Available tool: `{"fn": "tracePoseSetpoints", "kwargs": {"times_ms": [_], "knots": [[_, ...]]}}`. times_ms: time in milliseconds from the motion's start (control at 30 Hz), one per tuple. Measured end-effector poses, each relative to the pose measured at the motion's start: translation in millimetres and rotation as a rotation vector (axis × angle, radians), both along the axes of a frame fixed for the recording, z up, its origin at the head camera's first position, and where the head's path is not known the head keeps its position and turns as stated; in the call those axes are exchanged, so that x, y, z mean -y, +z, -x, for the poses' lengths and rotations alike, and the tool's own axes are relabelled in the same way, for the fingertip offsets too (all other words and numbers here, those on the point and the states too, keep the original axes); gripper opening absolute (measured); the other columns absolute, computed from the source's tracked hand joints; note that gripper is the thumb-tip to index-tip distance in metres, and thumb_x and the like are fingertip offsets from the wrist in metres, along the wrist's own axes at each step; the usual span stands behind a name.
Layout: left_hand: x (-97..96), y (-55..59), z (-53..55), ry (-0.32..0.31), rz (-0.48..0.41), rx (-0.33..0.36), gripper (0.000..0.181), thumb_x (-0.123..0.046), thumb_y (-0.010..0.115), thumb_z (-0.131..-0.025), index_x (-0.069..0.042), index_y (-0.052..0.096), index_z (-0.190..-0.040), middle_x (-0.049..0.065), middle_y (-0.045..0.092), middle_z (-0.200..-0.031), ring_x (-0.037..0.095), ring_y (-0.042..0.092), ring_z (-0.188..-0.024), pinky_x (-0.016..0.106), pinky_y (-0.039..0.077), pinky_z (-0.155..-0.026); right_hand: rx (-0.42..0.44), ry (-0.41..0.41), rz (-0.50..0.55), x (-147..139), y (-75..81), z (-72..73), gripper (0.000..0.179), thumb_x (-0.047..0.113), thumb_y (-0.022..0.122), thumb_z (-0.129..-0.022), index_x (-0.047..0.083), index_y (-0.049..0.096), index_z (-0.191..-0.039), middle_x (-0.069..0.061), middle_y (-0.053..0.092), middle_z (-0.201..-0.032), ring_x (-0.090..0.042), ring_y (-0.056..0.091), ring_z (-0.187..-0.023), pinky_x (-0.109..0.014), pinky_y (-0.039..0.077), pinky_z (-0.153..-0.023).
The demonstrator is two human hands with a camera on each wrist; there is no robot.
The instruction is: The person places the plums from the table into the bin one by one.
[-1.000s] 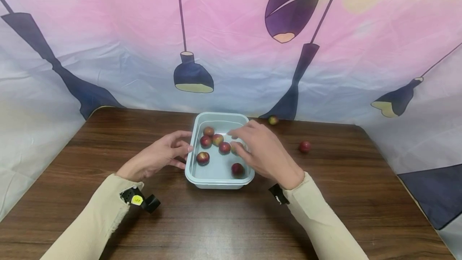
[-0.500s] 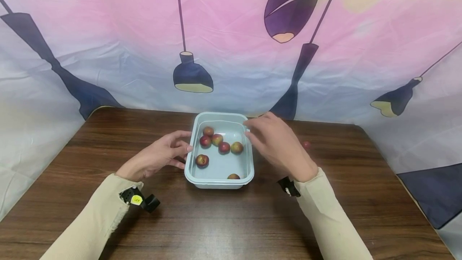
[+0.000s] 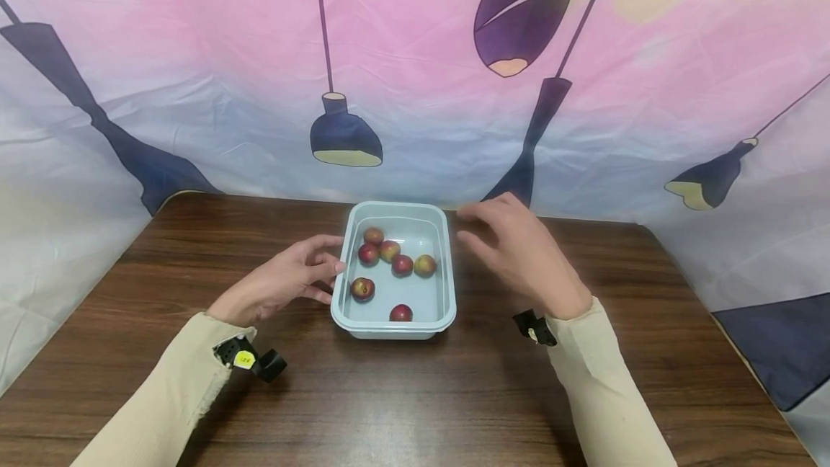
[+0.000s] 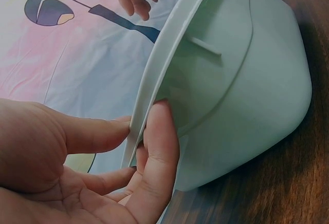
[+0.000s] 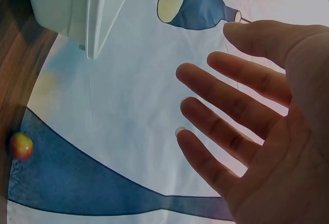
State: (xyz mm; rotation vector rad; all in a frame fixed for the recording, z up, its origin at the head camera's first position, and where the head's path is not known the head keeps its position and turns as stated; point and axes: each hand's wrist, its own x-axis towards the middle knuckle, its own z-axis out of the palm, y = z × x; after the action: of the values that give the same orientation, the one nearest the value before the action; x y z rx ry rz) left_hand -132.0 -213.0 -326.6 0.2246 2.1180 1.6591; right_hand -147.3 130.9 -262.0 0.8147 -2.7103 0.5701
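A pale blue-green plastic container (image 3: 393,326) stands on the table, holding several small red-and-yellow plums (image 3: 402,265). One red plum (image 3: 400,313) lies by its near wall. My left hand (image 3: 288,276) pinches the container's left rim; the left wrist view shows thumb on top and fingers underneath the rim (image 4: 162,62). My right hand (image 3: 519,247) hovers to the right of the container, its palm bare and fingers spread apart in the right wrist view.
A loose red-and-yellow plum (image 5: 21,146) lies on the wooden table (image 3: 389,402) by its back edge. Behind rises a printed cloth backdrop (image 3: 246,92) with lamp pictures. Black wrist cameras (image 3: 249,359) sit on both cuffs.
My right hand has drawn back from over the container to its right side. The plum near the front wall has rolled leftward. My left hand keeps its hold on the rim.
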Motion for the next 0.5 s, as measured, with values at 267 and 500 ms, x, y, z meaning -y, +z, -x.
{"fn": "tracePoseSetpoints", "kwargs": {"times_ms": [267,500], "knots": [[-0.4,-0.5,0.2,0.002,0.0,-0.002,0.062,-0.012,0.053,-0.106,0.0,0.023,-0.159,0.031,0.058,-0.126,0.025,0.068,-0.098,0.036,0.064,-0.082,0.03,-0.011,0.002,-10,0.8,4.7,0.035,0.028,0.073,-0.096,0.015,0.07,-0.128,0.001,0.072,-0.118,-0.019,0.055,-0.109,-0.038,0.052,-0.094],[-0.5,0.4,0.0,0.002,0.004,-0.007,0.061,-0.012,0.053,-0.106,0.0,0.023,-0.158,0.032,0.057,-0.126,0.025,0.068,-0.102,0.035,0.064,-0.082,0.03,-0.047,0.01,-20,1.6,11.7,0.031,0.026,0.075,-0.094,0.015,0.072,-0.123,0.002,0.073,-0.113,-0.02,0.055,-0.111,-0.038,0.051,-0.095]]}}
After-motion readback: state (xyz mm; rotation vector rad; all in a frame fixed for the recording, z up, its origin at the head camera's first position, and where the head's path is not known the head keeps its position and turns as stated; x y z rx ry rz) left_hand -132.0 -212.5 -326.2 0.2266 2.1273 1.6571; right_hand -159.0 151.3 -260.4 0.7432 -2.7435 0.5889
